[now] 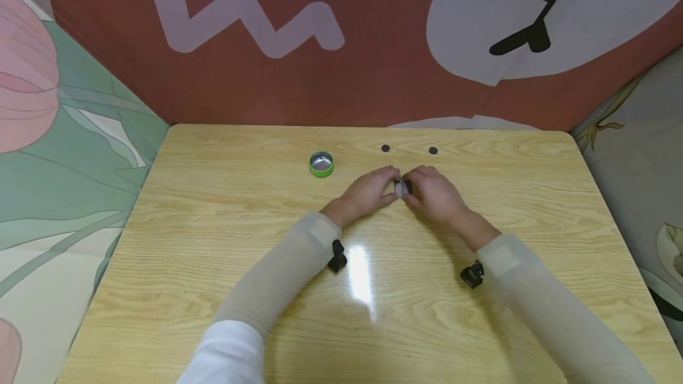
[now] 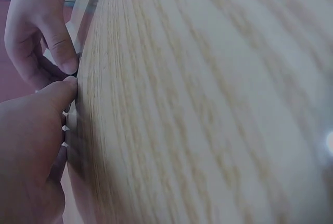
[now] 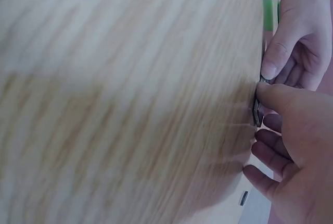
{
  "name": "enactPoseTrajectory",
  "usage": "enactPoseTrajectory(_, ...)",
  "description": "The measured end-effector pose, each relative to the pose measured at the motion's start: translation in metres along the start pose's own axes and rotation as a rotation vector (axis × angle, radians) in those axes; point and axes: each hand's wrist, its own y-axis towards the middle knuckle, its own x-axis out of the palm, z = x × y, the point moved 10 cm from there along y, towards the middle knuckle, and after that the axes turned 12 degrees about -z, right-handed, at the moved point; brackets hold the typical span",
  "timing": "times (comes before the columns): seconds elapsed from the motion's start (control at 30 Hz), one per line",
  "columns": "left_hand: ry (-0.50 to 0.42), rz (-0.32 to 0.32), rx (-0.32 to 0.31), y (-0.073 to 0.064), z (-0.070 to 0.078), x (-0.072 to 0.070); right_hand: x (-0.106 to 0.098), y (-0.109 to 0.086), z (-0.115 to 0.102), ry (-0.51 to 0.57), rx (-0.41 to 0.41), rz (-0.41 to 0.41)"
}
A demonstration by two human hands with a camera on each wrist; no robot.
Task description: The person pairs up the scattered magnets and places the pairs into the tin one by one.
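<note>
A small, thin grey piece with a dark right side [image 1: 401,188] is low over the table between the two hands. My left hand [image 1: 367,192] pinches its left side, thumb toward me and fingers on the far side. From the right, my right hand [image 1: 439,195] grips the dark side between thumb and fingers. The right wrist view shows the piece's dark edge [image 3: 256,110] under the right thumb, with the left thumb tip right beside it. Fingers cover most of the piece, so I cannot tell its exact kind.
Beyond the hands lie two small dark discs, a left one [image 1: 386,148] and a right one [image 1: 433,150]. A round green tin [image 1: 321,164] with a silvery inside stands to their left. The wooden table [image 1: 213,194] meets a red patterned wall [image 1: 373,88] at the back.
</note>
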Motion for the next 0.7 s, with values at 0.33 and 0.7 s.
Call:
enactPoseTrajectory(0.33,-0.008,-0.015,-0.024,-0.001,0.0,0.002,0.002,0.005,0.006,0.101,0.013,-0.016)
enactPoseTrajectory(0.7,-0.008,-0.02,-0.04,-0.001,-0.003,0.001,0.004,0.015,0.015,0.185,-0.004,-0.089)
